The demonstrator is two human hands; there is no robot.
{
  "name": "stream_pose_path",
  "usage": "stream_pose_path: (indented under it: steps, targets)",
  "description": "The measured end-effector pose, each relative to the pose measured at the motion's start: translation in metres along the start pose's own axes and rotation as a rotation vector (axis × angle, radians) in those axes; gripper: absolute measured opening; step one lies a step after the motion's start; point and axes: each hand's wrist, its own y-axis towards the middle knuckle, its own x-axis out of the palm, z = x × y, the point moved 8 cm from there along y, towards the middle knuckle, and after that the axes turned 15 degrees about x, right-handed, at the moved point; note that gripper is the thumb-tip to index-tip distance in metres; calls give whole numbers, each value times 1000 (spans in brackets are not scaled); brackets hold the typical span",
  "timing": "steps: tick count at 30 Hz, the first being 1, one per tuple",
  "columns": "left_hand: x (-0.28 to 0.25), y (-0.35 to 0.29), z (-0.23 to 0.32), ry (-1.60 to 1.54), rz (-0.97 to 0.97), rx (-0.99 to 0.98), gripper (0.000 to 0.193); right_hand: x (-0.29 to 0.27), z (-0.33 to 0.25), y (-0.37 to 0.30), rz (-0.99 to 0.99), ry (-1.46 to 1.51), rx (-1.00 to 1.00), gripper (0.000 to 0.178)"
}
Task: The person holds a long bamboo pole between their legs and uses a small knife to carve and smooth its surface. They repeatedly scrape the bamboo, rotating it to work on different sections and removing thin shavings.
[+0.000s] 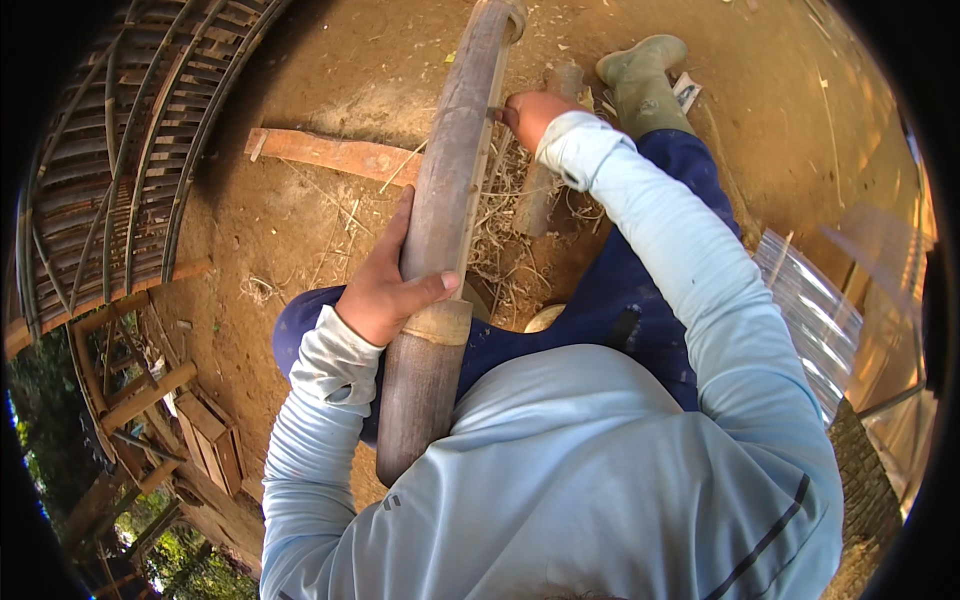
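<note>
The bamboo (455, 160) runs from near to far, its near end beside the left of the person's torso and its far end out over the dirt floor (370, 45). It lies in the left grip (385, 285), which clasps its near half just beyond a pale ring (437, 324): thumb across the upper face, the forefinger stretched along the left side, the other fingers hidden. The right grip (538, 115) is farther along, at the bamboo's right edge, fingers curled and pinching a small dark piece (497, 114) against that edge; its kind is too small to tell. Below, right of the bamboo, shavings (505, 225) litter the floor beside a log (537, 195). A board (330, 152) lies left of the bamboo, and a boot (645, 85) is at far right.
</note>
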Motion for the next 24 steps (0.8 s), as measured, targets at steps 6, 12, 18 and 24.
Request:
stream_pose_path:
  steps: [6, 12, 18, 24]
  targets:
    - [2, 2, 3, 35, -5, 2, 115, 5, 0, -3, -69, -23, -113, 43]
    - [3, 2, 1, 26, 3, -3, 114, 26, 5, 22, -20, -18, -36, 43]
    - [4, 1, 1, 31, -2, 6, 114, 3, -3, -28, -70, -2, 2, 41]
    - [8, 1, 2, 23, -3, -43, 113, 42, -26, -65, -196, 48, -221, 40]
